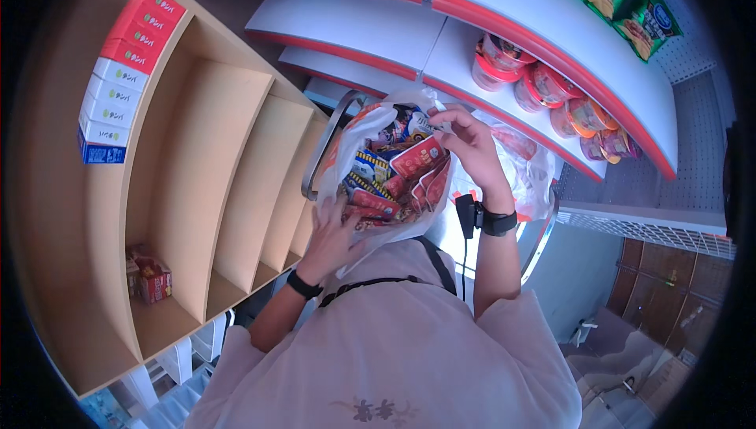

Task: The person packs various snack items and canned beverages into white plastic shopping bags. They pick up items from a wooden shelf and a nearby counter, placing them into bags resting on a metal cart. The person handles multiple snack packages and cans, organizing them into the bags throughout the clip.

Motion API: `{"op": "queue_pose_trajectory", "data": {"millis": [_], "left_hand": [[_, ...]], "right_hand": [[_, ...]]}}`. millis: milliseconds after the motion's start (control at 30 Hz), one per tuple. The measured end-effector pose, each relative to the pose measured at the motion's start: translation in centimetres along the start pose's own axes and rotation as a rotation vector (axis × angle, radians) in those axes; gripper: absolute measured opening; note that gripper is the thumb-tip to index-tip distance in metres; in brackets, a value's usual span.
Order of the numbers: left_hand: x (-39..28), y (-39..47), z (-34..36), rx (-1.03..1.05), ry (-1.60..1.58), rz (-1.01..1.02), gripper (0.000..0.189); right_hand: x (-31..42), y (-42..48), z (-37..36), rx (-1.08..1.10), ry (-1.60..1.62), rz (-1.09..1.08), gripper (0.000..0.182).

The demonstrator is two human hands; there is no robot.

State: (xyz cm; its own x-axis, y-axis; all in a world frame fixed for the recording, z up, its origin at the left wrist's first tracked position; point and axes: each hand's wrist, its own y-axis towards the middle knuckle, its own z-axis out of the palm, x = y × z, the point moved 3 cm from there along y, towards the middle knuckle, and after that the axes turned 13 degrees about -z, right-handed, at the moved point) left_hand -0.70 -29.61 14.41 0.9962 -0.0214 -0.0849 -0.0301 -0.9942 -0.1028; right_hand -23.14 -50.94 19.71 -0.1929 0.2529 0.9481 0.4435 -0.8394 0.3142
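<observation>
In front of my body a white plastic bag (384, 234) hangs wide at its mouth, filled with small snack packets, among them red ones (416, 157) and blue-and-yellow ones (371, 166). My right hand (469, 140) pinches the bag's upper right rim between thumb and fingers. My left hand (333, 234) lies on the bag's lower left edge with its fingers spread beside the packets; whether it grips the plastic is not plain. A second white plastic bag (531, 187) stands to the right, partly behind my right forearm.
A wooden shelf unit (236, 128) on the left bears red and white boxes (127, 75) on top and small red boxes (155, 281) low inside. White shelves with red edges (354, 16) ahead hold instant noodle cups (552, 83) and green chip bags (644, 27). A metal rail (322, 151) curves beside the bag.
</observation>
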Motion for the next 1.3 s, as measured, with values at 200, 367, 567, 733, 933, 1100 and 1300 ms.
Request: {"op": "queue_pose_trajectory", "data": {"millis": [200,367,567,733,933,1100,1300], "left_hand": [[6.5,-6.5,5.0,0.368,-0.742,-0.693,0.065],[7.1,-4.2,-3.9,0.293,-1.539,-0.758,0.036],[4.6,-2.3,-10.4,0.093,-1.666,-0.577,0.03],[6.6,-2.1,-6.5,0.097,-1.629,-0.63,0.032],[7.9,-4.6,-6.6,0.011,-1.706,-0.67,0.04],[9.6,-4.7,-2.2,0.011,-1.637,-0.67,0.038],[8.0,-5.8,-0.8,-0.026,-1.728,-0.665,0.034]], "right_hand": [[-1.2,-0.4,0.9,-0.046,0.111,0.11,0.023],[-1.1,0.7,-1.4,-0.201,0.203,-0.043,0.032],[2.6,3.4,0.4,-0.024,0.109,-0.16,0.029],[0.3,4.8,2.8,0.112,0.051,-0.026,0.032],[2.6,6.4,5.7,0.161,0.221,-0.048,0.029],[-2.0,7.4,6.2,0.135,-0.045,-0.095,0.023],[0.4,2.6,5.1,0.03,-0.941,-0.364,0.026]]}}
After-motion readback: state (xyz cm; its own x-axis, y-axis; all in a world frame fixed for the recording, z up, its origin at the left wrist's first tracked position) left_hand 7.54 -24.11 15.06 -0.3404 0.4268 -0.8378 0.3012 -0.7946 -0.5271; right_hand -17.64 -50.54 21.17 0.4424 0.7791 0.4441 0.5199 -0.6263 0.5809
